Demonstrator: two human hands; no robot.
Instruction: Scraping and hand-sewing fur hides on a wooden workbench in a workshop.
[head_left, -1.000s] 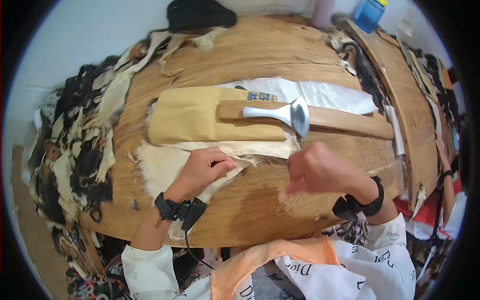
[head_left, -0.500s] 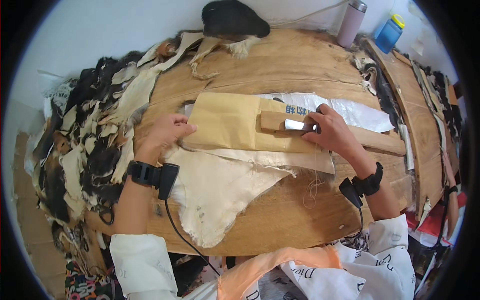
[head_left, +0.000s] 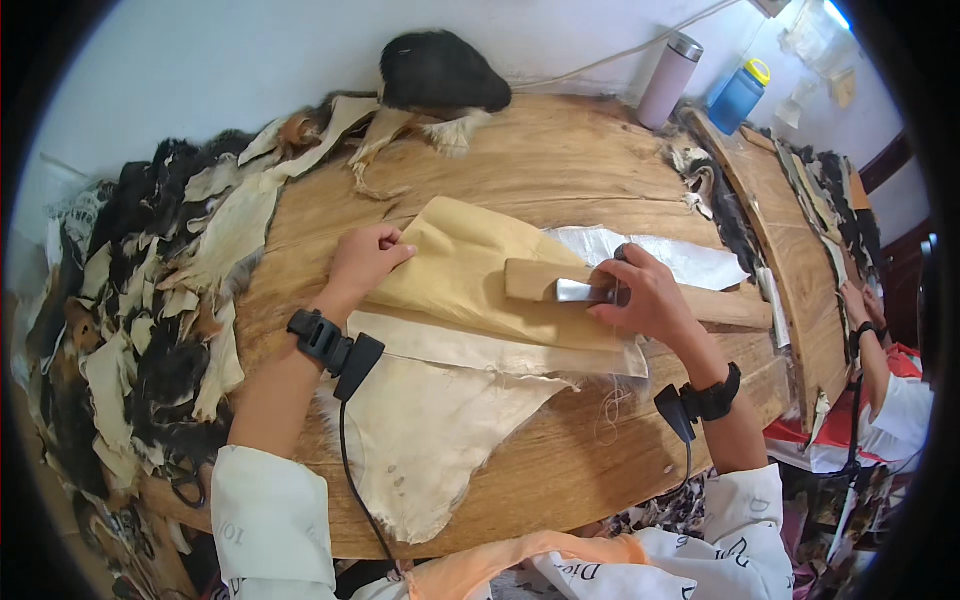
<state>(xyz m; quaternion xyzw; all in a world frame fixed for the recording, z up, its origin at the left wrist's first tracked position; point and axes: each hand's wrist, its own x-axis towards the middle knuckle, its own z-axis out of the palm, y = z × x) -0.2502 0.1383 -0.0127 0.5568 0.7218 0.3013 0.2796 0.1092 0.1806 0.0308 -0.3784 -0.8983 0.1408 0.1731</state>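
My left hand [head_left: 365, 262] pinches the upper left edge of a folded yellow paper sheet [head_left: 450, 250], lifting it into a slant. My right hand [head_left: 645, 290] is closed on a metal hand tool [head_left: 575, 291], which rests on a long wooden batten [head_left: 730, 308] lying across the yellow sheet; its wide head is mostly hidden by my fingers. Behind them lies a white sheet [head_left: 700, 255]. Below, a cream strip [head_left: 450, 355] and a pale hide piece with fringed fur edges [head_left: 430, 450] lie on the wooden table, with loose thread by my right wrist.
Fur and hide scraps [head_left: 150, 290] pile along the left. A black fur piece [head_left: 435, 70], pink flask [head_left: 668, 80] and blue bottle [head_left: 737, 100] are at the back. A raised board [head_left: 780, 230] runs along the right; a co-worker's hand [head_left: 855, 305] is beyond it.
My hands spread to the yellow sheet and tool, my right hand closing on the tool. Most recently, the sheet's left part has been lifted and turned toward the back by my left hand.
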